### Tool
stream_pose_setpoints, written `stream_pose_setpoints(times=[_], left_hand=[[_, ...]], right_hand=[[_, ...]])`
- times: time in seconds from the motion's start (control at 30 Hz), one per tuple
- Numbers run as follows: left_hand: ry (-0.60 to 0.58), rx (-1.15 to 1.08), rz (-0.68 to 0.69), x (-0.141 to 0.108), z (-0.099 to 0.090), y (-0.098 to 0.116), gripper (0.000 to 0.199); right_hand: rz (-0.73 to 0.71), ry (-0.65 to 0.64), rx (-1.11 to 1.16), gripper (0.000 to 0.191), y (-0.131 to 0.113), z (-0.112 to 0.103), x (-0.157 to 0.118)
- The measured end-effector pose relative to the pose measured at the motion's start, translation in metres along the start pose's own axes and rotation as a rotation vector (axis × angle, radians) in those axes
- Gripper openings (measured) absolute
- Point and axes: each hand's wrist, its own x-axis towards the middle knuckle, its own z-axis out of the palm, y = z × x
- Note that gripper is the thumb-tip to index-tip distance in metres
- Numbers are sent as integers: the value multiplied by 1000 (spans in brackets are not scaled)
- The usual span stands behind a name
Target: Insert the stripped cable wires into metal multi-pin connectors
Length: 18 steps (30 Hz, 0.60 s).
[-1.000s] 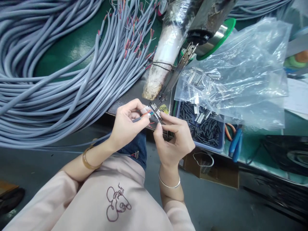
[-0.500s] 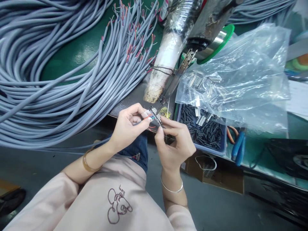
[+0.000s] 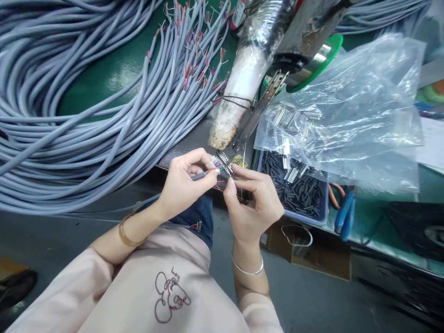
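Note:
My left hand (image 3: 189, 178) is closed around the end of a grey cable (image 3: 199, 176), whose thin coloured wires (image 3: 215, 169) fan out at the fingertips. Those wires reach a small metal multi-pin connector (image 3: 224, 159) between my two hands. My right hand (image 3: 251, 199) pinches a thin silvery solder wire (image 3: 231, 174) between thumb and forefinger, its end at the connector's pins; the index fingertip is beside the connector. A fixed soldering iron (image 3: 258, 111) slants down from above, with its tip close over the connector. Whether the tip touches a pin I cannot tell.
Grey cables (image 3: 132, 129) with stripped ends cover the left bench. At the right stand a blue tray (image 3: 326, 199) of short black sleeves, a clear bag (image 3: 374, 115) of connectors, blue-handled pliers (image 3: 346, 215) and a green-rimmed solder spool (image 3: 335, 55). A plastic-wrapped tube (image 3: 231, 106) hangs beside the iron.
My left hand has turned slightly, so the grey cable end and its wires show more. The iron and bench things appear shifted a little to the right in view.

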Motion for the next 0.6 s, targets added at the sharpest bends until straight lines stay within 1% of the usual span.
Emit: stream_pose_setpoints(times=[0.2,0.33,0.43,0.5,0.6], left_hand=[[-13,1,29,2,-1,4,12],[-28,14,-30,2,-4,0,12],[-37,-3,-63,-1,-4,-4,14],[-58,-23,-88,-2,-5,-4,15],[-140,-127,-163,-5,-9,-4,17]], right_hand=[[-20,0,-30,15,-1,-2,2],[-82,-31,-84,19,-2,-3,-1],[-107,-24,-85,20,-1,-2,-5],[-82,-30,-67,18,0,-2,-7],[49,-15,16,11,2,-11,-10]])
